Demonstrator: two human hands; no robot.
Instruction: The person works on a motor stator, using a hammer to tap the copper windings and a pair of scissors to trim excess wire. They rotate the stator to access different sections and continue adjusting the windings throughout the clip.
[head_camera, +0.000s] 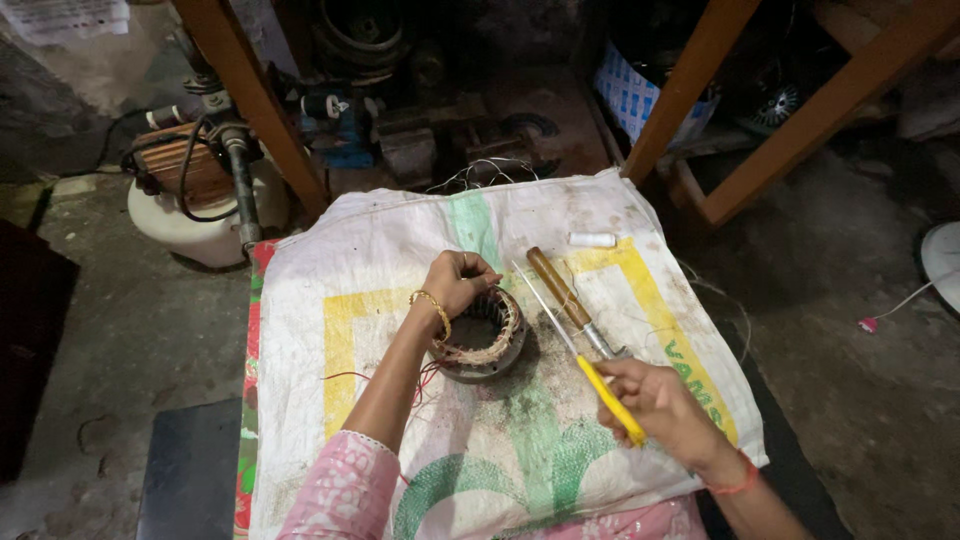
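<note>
A: Centre of the figure: what lies under the left hand (458, 283)?

B: A round grey metal motor stator wound with copper wire and pale binding thread (482, 338). It lies flat on the white woven sack with yellow and green print (380, 260), roughly at the sack's middle. The left hand rests on its far-left rim, fingers curled down onto the winding; a gold bangle (432, 306) circles the wrist.

A: And the right hand (660, 400)?

B: Near and to the right of the stator, apart from it. It grasps a yellow-handled tool with a long thin metal shaft (578, 350); the shaft points far-left, its tip ending just right of the stator. A red thread band (738, 487) sits at that wrist.

A: What lies beside that tool?

B: A brown wooden-handled tool (560, 290), lying on the sack along the same diagonal, just right of the thin shaft. Farther off rests a small white spool (592, 240).

A: Outward from the sack?

B: Thin red wires (350, 376) trail left from the stator. Far left stands a white canister with black hoses (195, 215); orange-brown wooden legs (255, 100) rise behind the sack.
</note>
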